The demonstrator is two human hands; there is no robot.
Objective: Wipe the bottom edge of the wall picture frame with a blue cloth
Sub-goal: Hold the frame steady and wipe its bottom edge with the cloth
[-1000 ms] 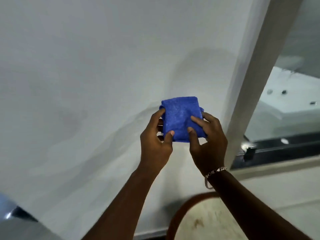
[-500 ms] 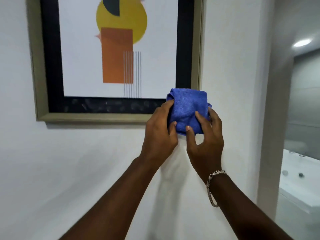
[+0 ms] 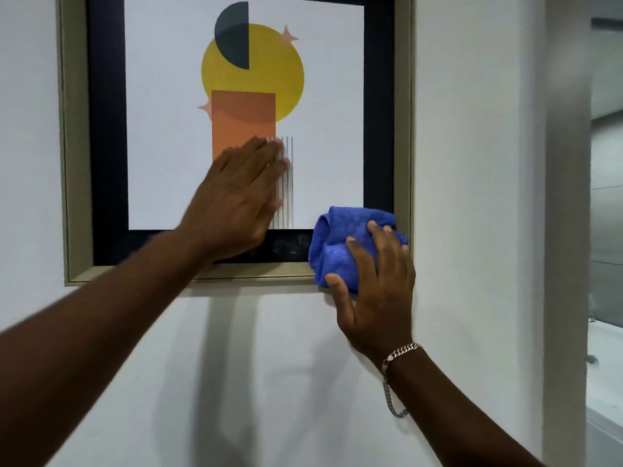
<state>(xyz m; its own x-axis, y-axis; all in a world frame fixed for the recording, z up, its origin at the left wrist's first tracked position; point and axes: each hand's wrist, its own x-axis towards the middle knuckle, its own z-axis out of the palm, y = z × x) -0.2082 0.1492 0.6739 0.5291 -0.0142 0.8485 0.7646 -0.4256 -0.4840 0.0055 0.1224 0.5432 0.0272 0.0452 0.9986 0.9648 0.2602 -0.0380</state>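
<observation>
On the white wall [image 3: 236,365] straight ahead of me hangs the picture frame [image 3: 72,163], a pale moulding around a dark mat and a print [image 3: 256,96] of a yellow circle, a dark half-disc and an orange block. To my right the wall turns a corner into a pillar [image 3: 566,230], and past it I see a sliver of another room — grey panels and something pale low down, too cropped to name.

The frame's top edge is cut off by the view. My left hand [image 3: 236,200] is blurred; it lies flat and open on the glass, fingers spread, holding nothing, and it covers part of the orange block and some of the thin grey lines. Its forearm crosses the bottom rail, hiding a stretch of it.

My right hand [image 3: 374,291] presses the blue cloth [image 3: 347,241] against the frame's lower right corner — fingers splayed over the bunched fabric, thumb beneath it. The cloth overlaps the dark mat and the bottom rail there and hides the corner itself. A chain bracelet [image 3: 396,365] hangs at that wrist. Smudges show on the dark mat just left of the cloth.
</observation>
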